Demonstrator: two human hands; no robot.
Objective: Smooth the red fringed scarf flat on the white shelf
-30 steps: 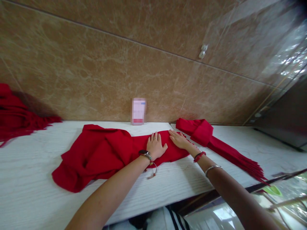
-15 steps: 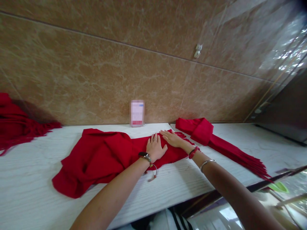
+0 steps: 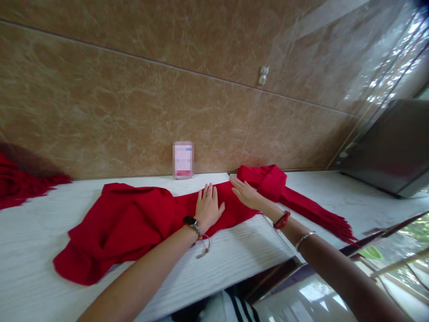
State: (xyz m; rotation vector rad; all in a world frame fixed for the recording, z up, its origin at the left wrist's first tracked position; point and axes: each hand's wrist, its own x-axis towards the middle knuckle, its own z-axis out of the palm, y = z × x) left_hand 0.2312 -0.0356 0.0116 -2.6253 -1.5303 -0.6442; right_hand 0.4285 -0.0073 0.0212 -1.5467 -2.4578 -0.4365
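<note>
A red scarf [image 3: 127, 223] lies crumpled on the white wood-grain counter [image 3: 234, 255], bunched at the left and stretched flat toward the right. My left hand [image 3: 208, 208] rests palm down on the flat part, fingers spread, a ring on one finger and a watch at the wrist. My right hand [image 3: 246, 194] lies flat on the scarf's right end, fingers stretched out, with a red bracelet and a silver bangle on the wrist. Neither hand grips the cloth.
A second red scarf [image 3: 284, 192], folded with a wrapped band and a fringe, lies at the right. More red fringed cloth [image 3: 23, 185] sits at the far left. A small pink card [image 3: 183, 159] leans on the brown marble wall. A dark appliance [image 3: 392, 156] stands at the right.
My right hand slid left over the scarf's end and then back right, staying flat. My left hand stayed pressed on the cloth. The view shifted a little to the right.
</note>
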